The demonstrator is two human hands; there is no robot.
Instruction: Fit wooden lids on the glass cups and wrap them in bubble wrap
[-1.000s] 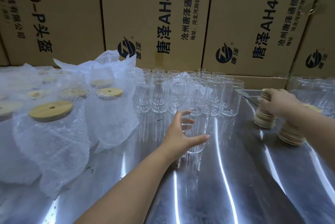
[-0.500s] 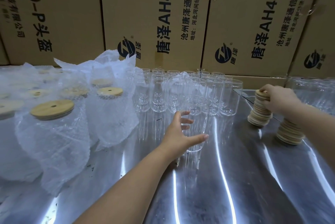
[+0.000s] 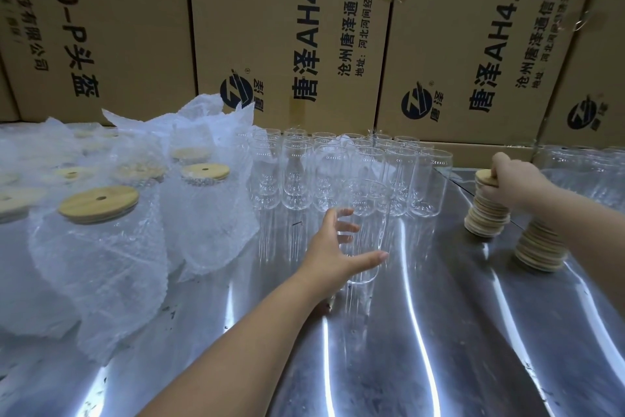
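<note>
glass cup (image 3: 372,207) upright, mouth up, in left grip (image 3: 329,247)

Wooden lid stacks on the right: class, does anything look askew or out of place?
Yes. The far lid stack under the right hand is ragged, lids slid out of line; the near lid stack leans too. Nothing looks broken.

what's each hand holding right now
Left hand: grip wrapped round a glass cup.
Right hand: grip closed on the top lid of a stack.
</note>
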